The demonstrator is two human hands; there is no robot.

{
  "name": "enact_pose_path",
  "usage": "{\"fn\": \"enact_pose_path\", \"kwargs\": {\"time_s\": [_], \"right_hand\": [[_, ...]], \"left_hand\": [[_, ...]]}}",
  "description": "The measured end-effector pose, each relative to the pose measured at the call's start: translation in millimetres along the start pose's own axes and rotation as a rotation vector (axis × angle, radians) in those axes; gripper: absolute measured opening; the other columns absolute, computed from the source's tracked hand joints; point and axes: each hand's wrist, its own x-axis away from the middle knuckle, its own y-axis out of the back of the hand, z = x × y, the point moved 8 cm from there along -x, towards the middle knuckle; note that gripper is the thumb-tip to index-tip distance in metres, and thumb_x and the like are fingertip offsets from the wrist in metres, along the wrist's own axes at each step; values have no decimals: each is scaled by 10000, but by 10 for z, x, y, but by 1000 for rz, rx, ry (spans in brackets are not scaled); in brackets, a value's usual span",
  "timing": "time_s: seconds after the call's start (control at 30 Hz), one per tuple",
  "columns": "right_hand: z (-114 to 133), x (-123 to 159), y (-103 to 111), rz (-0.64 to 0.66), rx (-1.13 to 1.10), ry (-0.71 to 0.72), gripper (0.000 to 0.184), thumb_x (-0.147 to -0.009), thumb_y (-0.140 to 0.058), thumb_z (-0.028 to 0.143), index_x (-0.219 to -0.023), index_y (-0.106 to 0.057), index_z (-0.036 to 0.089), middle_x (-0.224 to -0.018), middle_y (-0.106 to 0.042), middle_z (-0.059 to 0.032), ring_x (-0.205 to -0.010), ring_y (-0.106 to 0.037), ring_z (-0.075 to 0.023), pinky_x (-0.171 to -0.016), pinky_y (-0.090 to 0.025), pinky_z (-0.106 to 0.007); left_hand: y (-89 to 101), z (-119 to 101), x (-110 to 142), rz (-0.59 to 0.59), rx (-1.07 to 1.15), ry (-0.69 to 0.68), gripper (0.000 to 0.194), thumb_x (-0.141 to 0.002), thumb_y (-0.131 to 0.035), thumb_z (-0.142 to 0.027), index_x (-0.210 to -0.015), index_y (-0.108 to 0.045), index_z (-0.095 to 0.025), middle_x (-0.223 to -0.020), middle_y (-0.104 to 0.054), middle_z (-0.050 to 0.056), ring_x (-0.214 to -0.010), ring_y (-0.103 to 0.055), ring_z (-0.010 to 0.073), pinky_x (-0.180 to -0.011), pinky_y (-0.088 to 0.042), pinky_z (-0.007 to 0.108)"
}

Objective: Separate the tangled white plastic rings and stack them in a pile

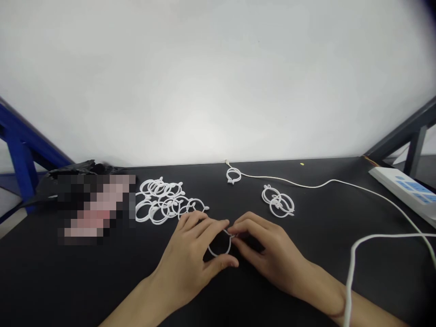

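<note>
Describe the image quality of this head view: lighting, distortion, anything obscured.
Head view: even light, bright glow on the wall; fisheye bends the table edge; corners darken; a pixelated block masks the left; both hands, left hand and right hand, and the white ring are sharp.

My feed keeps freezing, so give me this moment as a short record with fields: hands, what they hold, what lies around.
left hand: fingers curled on the white ring
right hand: fingertips pinch the same ring at its top
ring pile: loose white rings, left of the hands
ring cluster: a few rings, right of centre
small ring set: by the table's back edge
white cable: runs across the black table
power strip: far right
</note>
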Motion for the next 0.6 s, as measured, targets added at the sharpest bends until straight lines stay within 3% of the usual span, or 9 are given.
{"fn": "enact_pose_path", "kwargs": {"time_s": [0.07, 0.23, 0.6], "right_hand": [[-12, -2, 38, -41, 18, -23, 126, -922, -562, 177, -1032, -617, 202, -951, -650, -40, -791, -664, -123, -680, -547, -227], [-18, 8, 53, -58, 18, -24, 121, -927, -566, 195, -1037, -615, 208, -948, -669, -41, -815, -672, -129, -702, -562, -229], [38, 17, 31, -17, 13, 40, 219, -930, -519, 126, -1113, -588, 225, -953, -649, -22, -789, -669, -105, -690, -543, -211]], "left_hand": [[-19, -16, 3, 23, -56, -3, 507, -874, -654, -493, -1254, -576, -167, -1097, -702, 85, -1018, -579, 263, -894, -467, 422], [-28, -25, 7, 2, -109, -24, 384, -936, -587, -286, -1293, -525, -159, -1077, -700, 82, -1008, -593, 249, -884, -482, 417], [13, -34, 12, -15, -38, -12, 367, -907, -648, -354, -1216, -578, -167, -1059, -714, 54, -1003, -567, 243, -877, -473, 392]]}}
